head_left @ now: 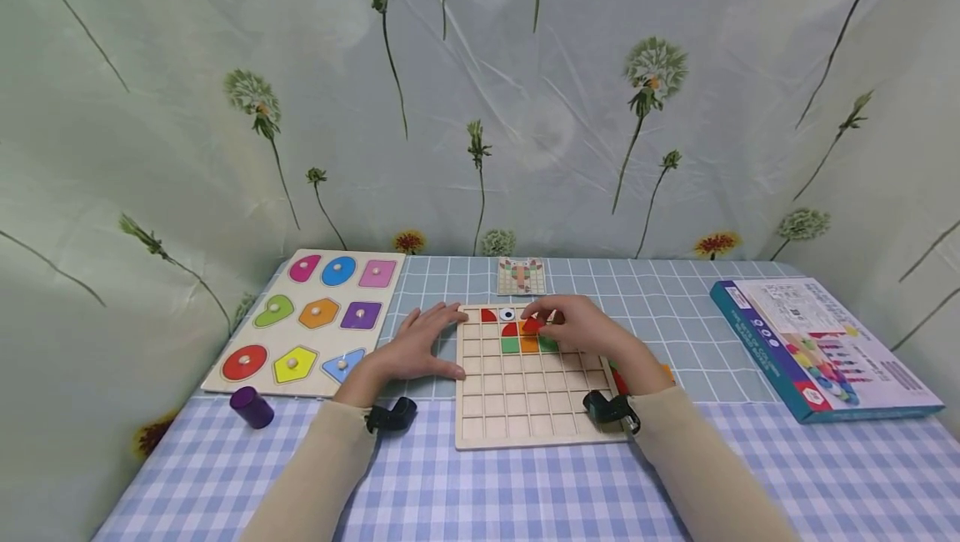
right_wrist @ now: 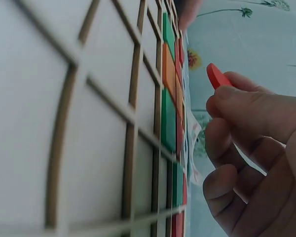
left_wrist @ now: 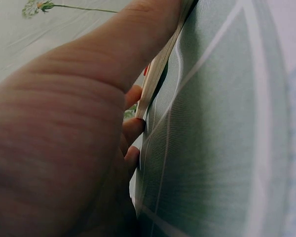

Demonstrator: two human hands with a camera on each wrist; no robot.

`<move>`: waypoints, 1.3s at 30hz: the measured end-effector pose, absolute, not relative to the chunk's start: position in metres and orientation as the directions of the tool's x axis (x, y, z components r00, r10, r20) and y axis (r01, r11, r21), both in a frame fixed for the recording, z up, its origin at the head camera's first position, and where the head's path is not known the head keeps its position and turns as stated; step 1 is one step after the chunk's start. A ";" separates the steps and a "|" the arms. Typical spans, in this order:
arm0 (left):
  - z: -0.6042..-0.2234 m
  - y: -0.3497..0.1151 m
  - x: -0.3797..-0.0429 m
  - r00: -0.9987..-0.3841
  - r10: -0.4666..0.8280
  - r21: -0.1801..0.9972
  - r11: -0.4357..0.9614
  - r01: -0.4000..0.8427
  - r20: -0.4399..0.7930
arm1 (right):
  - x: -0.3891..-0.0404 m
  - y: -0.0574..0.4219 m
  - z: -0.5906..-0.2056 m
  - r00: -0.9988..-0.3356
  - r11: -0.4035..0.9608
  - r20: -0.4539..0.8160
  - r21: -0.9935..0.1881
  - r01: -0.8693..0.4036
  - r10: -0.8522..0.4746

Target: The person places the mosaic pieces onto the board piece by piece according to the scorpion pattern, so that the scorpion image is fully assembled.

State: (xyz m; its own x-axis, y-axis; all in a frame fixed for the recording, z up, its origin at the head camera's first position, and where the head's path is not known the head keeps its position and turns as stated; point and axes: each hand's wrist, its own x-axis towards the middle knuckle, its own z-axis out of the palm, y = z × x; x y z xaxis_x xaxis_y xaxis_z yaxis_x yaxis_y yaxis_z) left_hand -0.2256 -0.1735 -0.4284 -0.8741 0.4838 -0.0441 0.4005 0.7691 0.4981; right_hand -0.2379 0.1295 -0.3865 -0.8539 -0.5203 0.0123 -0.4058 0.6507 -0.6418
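A wooden grid board (head_left: 517, 409) lies on the table in front of me, with red, green and orange tiles and a white eye tile (head_left: 507, 314) in its far rows. My left hand (head_left: 412, 350) touches the board's left edge with its thumb and fingertips, the fingers fairly straight. Over the far part of the board, my right hand (head_left: 585, 327) pinches a red tile (right_wrist: 217, 78) between thumb and forefinger. In the right wrist view, that tile is raised off the board. Beneath it in the head view, green (head_left: 510, 345) and orange tiles sit in the grid.
A small pattern card (head_left: 521, 277) lies behind the board. To the left are a shape puzzle (head_left: 303, 279) with knobbed pieces and a purple cylinder (head_left: 252, 409). A flat toy box (head_left: 817, 342) lies at right. More coloured pieces (head_left: 667, 373) show partly beside my right forearm.
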 end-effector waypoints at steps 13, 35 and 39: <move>-0.428 -0.173 -0.225 -0.870 0.491 0.509 0.762 0.400 -0.051 | -0.242 0.098 -0.389 -0.830 0.629 -0.027 -0.666 -0.401 -0.558; -0.429 -0.175 -0.226 -0.870 0.492 0.501 0.763 0.408 -0.042 | -0.243 0.052 -0.392 -0.865 0.643 -0.034 -0.683 -0.346 -0.501; -0.428 -0.175 -0.227 -0.868 0.495 0.505 0.759 0.411 -0.037 | -0.244 0.047 -0.394 -0.883 0.689 -0.051 -0.646 -0.328 -0.468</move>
